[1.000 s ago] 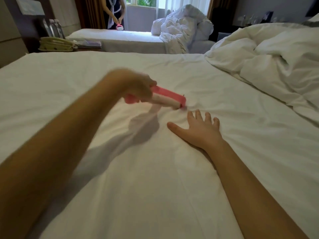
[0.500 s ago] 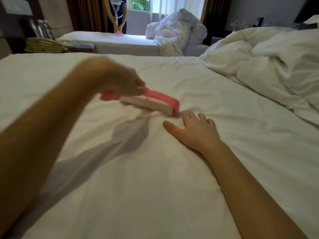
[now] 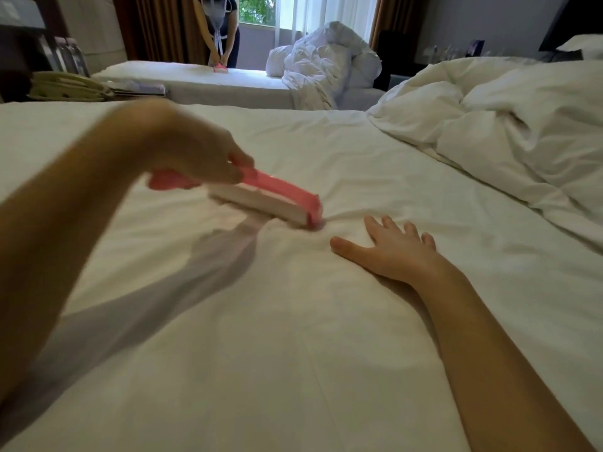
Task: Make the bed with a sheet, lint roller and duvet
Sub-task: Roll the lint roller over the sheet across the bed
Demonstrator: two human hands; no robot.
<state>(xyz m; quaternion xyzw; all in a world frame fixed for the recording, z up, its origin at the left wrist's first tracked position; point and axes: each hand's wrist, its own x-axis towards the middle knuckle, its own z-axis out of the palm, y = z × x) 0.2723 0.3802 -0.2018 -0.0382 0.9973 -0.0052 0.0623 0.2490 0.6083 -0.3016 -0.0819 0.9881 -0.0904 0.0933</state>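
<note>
Head camera looks down across the bed. The left hand (image 3: pixel 195 151) grips the handle of a pink plastic lint roller with a white sticky drum (image 3: pixel 270 200), fingers curled round it. The roller's far end touches the white cotton sheet (image 3: pixel 293 337) near the middle of the mattress. The right hand (image 3: pixel 391 252) lies flat on the sheet just beside that end, fingers straight and spread, holding nothing.

From where I stand the roller looks light and rigid, best held by the handle, since the drum is likely tacky. The sheet is thin and soft. It puckers where the roller meets it, so the flat palm seems needed to pin it. The crumpled white duvet (image 3: pixel 505 132), heaped on the right side of the bed, looks bulky but soft, probably best lifted by an edge or corner.

Beyond is a second bed (image 3: pixel 195 81) with piled bedding. Another person (image 3: pixel 222 31) bends over it by the window.
</note>
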